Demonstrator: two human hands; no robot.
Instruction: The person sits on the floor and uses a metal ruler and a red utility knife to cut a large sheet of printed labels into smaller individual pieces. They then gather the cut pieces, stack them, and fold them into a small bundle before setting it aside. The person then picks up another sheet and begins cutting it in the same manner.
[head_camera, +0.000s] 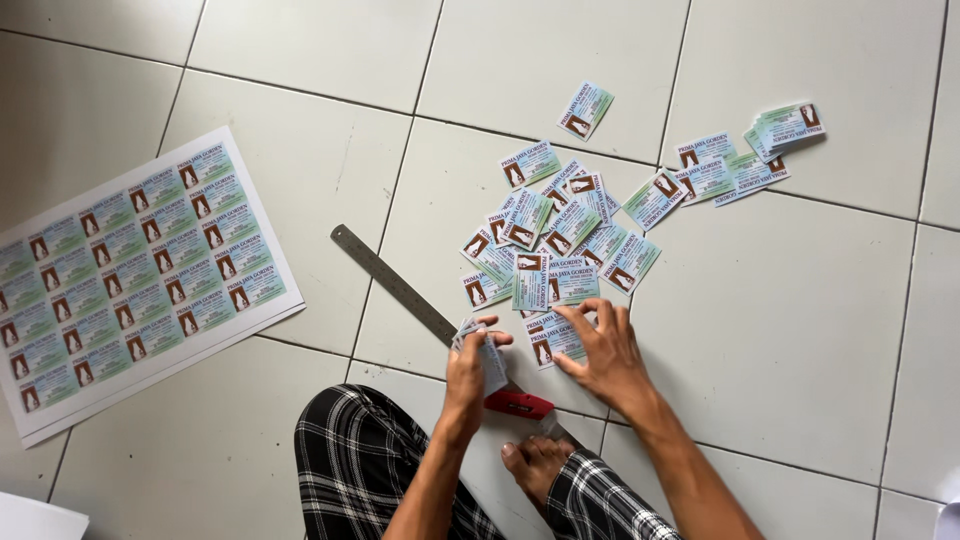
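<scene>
My left hand (468, 366) is closed around a small stack of cut cards (490, 358), held upright just above the floor. My right hand (600, 350) lies flat with spread fingers on a loose card (552, 338) at the near edge of a scattered pile of green-and-white cards (555, 235). The two hands are close together, about a hand's width apart. More cut cards (735, 165) lie in a smaller group at the far right, and a single card (585, 109) lies apart at the top.
A steel ruler (392, 284) lies diagonally on the white tiled floor, ending near my left hand. A red cutter (520, 404) rests by my bare foot (537, 463). A stack of uncut printed sheets (135, 275) lies at the left. My checked trousers (365, 465) fill the bottom.
</scene>
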